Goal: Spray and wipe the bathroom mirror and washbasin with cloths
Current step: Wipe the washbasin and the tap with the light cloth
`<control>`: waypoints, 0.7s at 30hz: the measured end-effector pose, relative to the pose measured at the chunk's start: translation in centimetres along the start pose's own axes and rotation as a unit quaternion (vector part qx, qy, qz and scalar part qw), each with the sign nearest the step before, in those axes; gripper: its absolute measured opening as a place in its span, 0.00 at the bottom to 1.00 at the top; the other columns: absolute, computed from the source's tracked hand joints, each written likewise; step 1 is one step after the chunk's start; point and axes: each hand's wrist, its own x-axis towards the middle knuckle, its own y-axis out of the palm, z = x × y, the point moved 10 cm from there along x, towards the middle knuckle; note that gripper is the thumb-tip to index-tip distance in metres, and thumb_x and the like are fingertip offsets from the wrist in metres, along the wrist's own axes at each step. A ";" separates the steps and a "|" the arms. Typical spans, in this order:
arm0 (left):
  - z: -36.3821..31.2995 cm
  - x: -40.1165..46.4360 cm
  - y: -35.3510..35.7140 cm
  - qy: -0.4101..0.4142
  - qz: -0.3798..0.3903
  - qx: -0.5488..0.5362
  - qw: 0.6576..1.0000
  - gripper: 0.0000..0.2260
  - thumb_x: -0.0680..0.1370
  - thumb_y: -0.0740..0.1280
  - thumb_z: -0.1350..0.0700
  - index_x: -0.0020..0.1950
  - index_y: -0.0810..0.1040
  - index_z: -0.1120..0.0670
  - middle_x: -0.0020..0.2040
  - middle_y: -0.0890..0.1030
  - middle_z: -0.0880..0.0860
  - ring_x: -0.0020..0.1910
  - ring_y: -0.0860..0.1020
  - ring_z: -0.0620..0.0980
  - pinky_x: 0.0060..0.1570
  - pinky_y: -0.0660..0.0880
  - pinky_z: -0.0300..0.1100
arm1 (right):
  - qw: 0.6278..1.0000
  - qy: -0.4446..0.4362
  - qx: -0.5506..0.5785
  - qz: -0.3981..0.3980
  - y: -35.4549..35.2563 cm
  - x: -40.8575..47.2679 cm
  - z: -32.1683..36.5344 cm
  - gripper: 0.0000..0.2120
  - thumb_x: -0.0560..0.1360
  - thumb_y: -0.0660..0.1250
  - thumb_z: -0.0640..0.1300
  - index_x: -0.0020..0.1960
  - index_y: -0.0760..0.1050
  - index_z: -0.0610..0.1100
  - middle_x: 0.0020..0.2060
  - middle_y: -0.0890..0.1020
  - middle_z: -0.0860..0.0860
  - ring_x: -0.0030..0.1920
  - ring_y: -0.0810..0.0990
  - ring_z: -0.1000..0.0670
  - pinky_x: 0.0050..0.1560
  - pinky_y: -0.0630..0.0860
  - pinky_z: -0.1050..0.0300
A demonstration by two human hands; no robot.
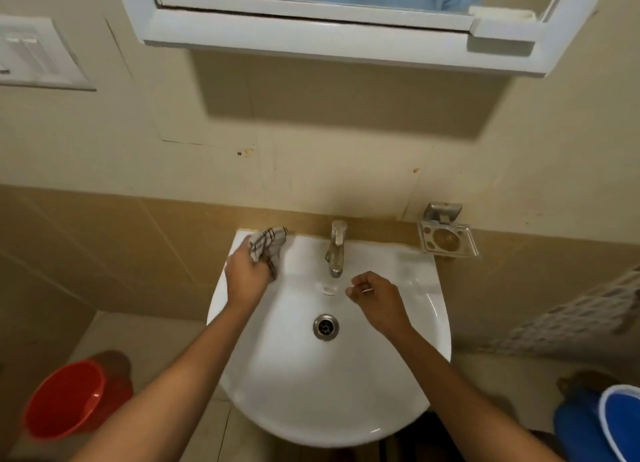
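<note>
Tap (335, 250) between open basin (398, 375) sides

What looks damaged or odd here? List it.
Brownish marks spot the wall above the washbasin, and the soap dish on the wall looks stained. The left hand grips the checked cloth normally.
</note>
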 end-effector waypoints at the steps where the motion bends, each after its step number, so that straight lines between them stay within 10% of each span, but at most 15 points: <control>1: -1.3 0.9 -0.2 0.036 -0.024 0.076 0.996 0.17 0.73 0.64 0.61 0.61 0.80 0.56 0.53 0.84 0.58 0.53 0.81 0.60 0.50 0.76 0.46 | 1.000 -0.007 -0.021 0.001 -0.4 1.0 0.0 0.07 0.73 0.73 0.48 0.49 0.78 0.48 0.42 0.83 0.53 0.43 0.82 0.55 0.48 0.77 0.59; 4: -3.4 3.0 0.5 0.139 -0.059 0.262 0.953 0.25 0.70 0.63 0.71 0.66 0.75 0.57 0.54 0.81 0.62 0.49 0.79 0.66 0.44 0.71 0.50 | 0.994 -0.052 -0.095 0.004 -1.0 3.4 0.3 0.09 0.75 0.71 0.48 0.53 0.78 0.47 0.45 0.82 0.56 0.46 0.81 0.54 0.49 0.75 0.59; 7: 1.9 4.6 4.7 0.170 0.037 0.418 0.892 0.27 0.70 0.66 0.66 0.70 0.71 0.57 0.65 0.76 0.61 0.65 0.73 0.63 0.63 0.68 0.56 | 0.974 -0.113 -0.195 0.017 -0.7 5.0 0.5 0.14 0.78 0.66 0.47 0.63 0.75 0.46 0.59 0.79 0.53 0.57 0.78 0.51 0.55 0.74 0.58; 13: 8.3 1.2 9.7 0.150 0.098 0.467 0.866 0.33 0.79 0.48 0.40 0.80 0.48 0.54 0.80 0.46 0.60 0.80 0.44 0.60 0.73 0.27 0.54 | 0.922 -0.158 -0.352 0.021 -0.9 7.2 -0.6 0.22 0.80 0.63 0.44 0.73 0.67 0.41 0.74 0.66 0.43 0.74 0.64 0.42 0.71 0.63 0.48; 21: 6.2 0.9 14.8 0.237 0.158 0.489 0.824 0.32 0.79 0.46 0.39 0.80 0.44 0.49 0.81 0.47 0.58 0.80 0.44 0.60 0.74 0.37 0.60 | 0.899 -0.129 -0.417 0.027 -1.5 8.6 -3.3 0.28 0.80 0.63 0.48 0.76 0.61 0.42 0.75 0.63 0.45 0.75 0.60 0.44 0.73 0.59 0.49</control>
